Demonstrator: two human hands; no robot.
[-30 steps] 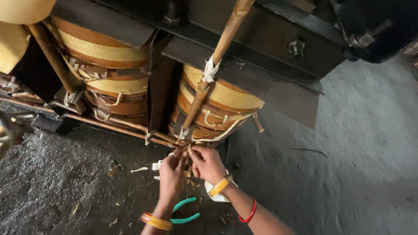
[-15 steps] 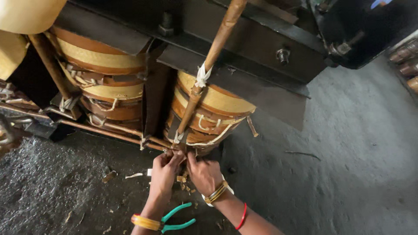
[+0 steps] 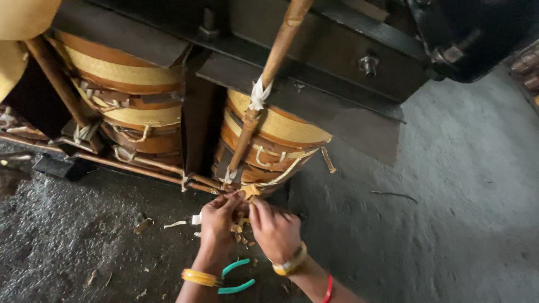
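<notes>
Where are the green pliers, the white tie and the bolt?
pliers (image 3: 236, 278), head view, on the green handles.
white tie (image 3: 259, 93), head view, on the knot around the rod.
bolt (image 3: 368, 64), head view, on its head.

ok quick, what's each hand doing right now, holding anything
Left hand: fingers pinched shut on a scrap of brown paper wrap at the lead joint.
Right hand: fingers curled at the same joint; whether it grips anything cannot be told.

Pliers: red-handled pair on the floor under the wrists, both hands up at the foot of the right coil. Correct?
Not quite: the pliers have green handles, not red, as the head view shows. The rest holds: they lie on the floor under the wrists, and the left hand and right hand work at the foot of the right coil.
</notes>
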